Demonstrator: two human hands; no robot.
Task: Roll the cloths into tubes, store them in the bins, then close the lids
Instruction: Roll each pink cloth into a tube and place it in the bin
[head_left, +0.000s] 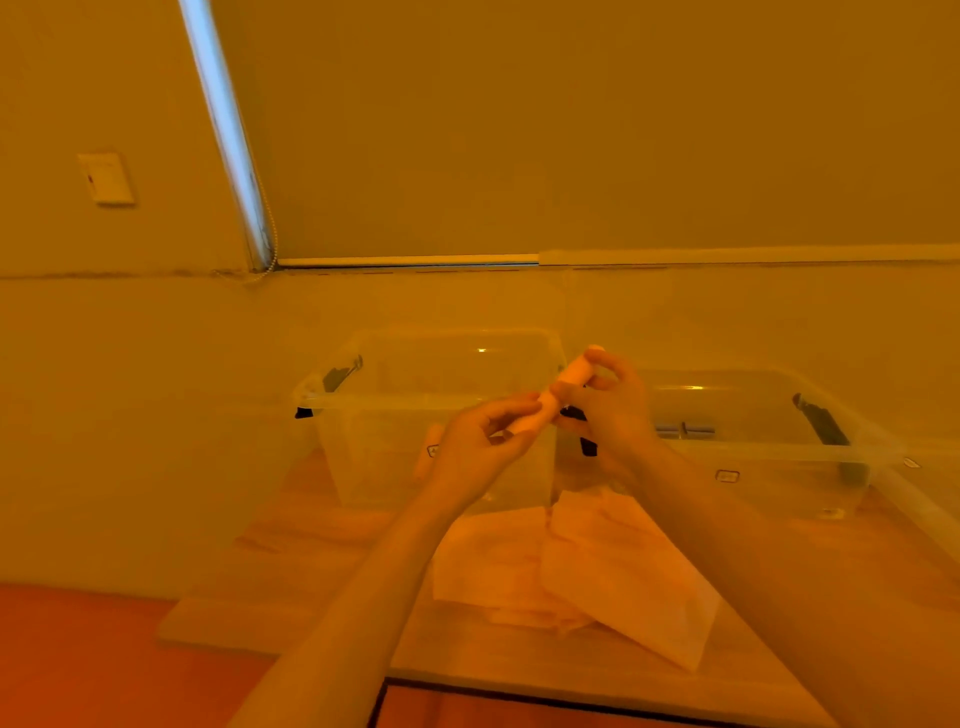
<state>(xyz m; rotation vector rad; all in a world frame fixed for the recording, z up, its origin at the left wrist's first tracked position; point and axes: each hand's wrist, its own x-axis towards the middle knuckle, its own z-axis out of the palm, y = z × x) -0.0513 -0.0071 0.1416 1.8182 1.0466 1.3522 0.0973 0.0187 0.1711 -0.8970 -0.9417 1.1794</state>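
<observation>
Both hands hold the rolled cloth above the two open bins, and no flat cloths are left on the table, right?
Not quite. The head view shows both hands, left hand and right hand, holding the rolled cloth above the open bins, but flat cloths remain on the table.

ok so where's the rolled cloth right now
In the head view the rolled cloth is held up at centre between the left hand and right hand, above the gap between the two clear bins.
</observation>
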